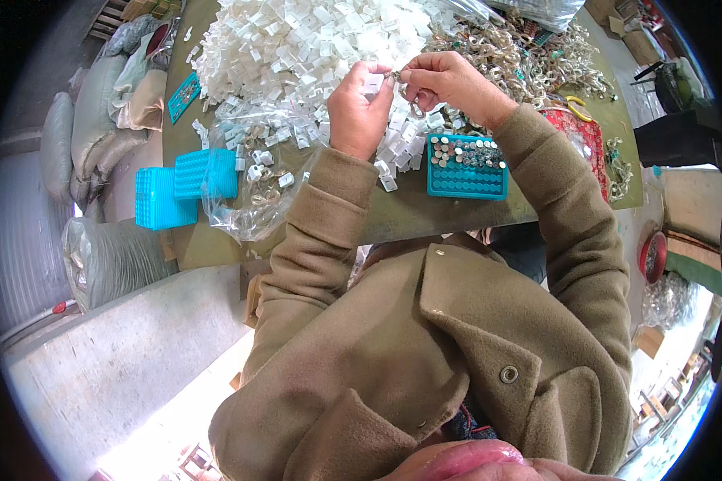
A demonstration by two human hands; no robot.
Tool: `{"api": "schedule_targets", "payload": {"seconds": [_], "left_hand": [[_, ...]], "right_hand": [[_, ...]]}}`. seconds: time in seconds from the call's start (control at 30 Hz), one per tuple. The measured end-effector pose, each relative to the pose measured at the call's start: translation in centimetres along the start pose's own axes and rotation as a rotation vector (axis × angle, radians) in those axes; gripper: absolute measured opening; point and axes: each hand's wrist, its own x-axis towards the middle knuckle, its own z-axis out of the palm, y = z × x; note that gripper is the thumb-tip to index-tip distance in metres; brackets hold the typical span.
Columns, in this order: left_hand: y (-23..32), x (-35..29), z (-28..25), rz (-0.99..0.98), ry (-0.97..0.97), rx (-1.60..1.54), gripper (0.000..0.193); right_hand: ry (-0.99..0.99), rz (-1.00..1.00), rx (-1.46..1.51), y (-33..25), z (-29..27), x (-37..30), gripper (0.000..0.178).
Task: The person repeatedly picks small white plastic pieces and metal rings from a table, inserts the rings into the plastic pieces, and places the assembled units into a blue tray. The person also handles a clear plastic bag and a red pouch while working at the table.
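My left hand (359,111) and my right hand (448,83) meet above the far middle of the table, fingertips pinched close together. Between them is a small metallic piece (395,76), too small to make out fully; both hands seem to grip it. A looped chain-like bit (416,110) hangs below my right fingers. Beneath and beyond my hands spreads a big heap of small white plastic boxes (297,56). Nearer to me, below my right hand, lies a blue tray (467,189) with rows of round slots, the far rows holding small round silvery pieces.
A pile of shiny chain-like pieces (529,68) covers the far right, by yellow-handled pliers (578,109) and a red patterned cloth (587,148). Stacked blue trays (165,200) and a clear plastic bag (253,212) are at the left. Sacks (96,128) stand beyond the table's left edge.
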Motion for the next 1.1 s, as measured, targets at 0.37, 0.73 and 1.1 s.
{"api": "schedule_targets", "payload": {"seconds": [0.37,0.73,1.1], "left_hand": [[1.3,-0.3,-0.3,0.250,0.084,0.065,0.018],[1.5,-1.6,-0.9,0.023,-0.083,-0.234,0.015],[1.8,-1.8,-1.2,0.401,-0.026,0.079,0.007]], "right_hand": [[-0.156,0.082,0.336,-0.2,-0.5,-1.3,0.022],[-0.065,0.021,0.228,-0.1,0.4,-3.1,0.023],[-0.157,0.095,0.208,-0.5,-0.2,-4.2,0.019]]}}
